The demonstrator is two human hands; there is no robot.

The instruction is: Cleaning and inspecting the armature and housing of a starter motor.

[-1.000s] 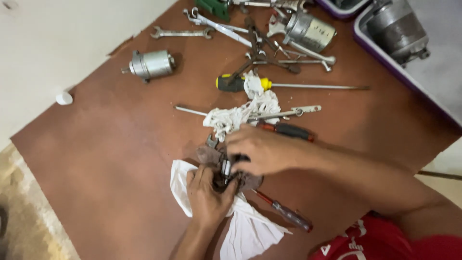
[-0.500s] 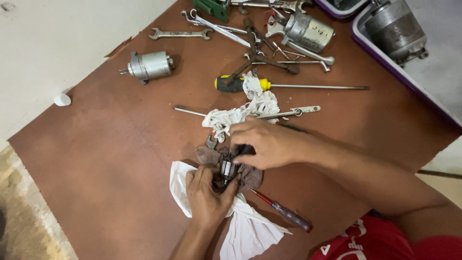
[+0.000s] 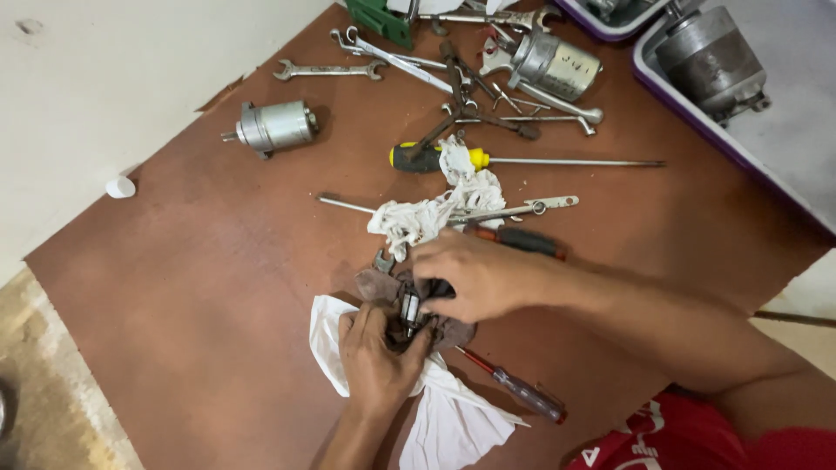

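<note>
Since a second ago little has shifted: my left hand [image 3: 376, 352] still cups the small metal motor part [image 3: 409, 312] from below, over the grey rag [image 3: 380, 285] and white cloth [image 3: 453, 418], near the board's [image 3: 174, 287] front edge. My right hand [image 3: 475, 274] has crept slightly lower, fingers closed around the part's top. I judge the work still mid-grip, not finished.

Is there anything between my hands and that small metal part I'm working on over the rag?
Nothing visible stands between them. The left hand and right hand both grip the small dark metal part directly, with the grimy brown rag bunched under and around it rather than between the fingers and the part.
</note>
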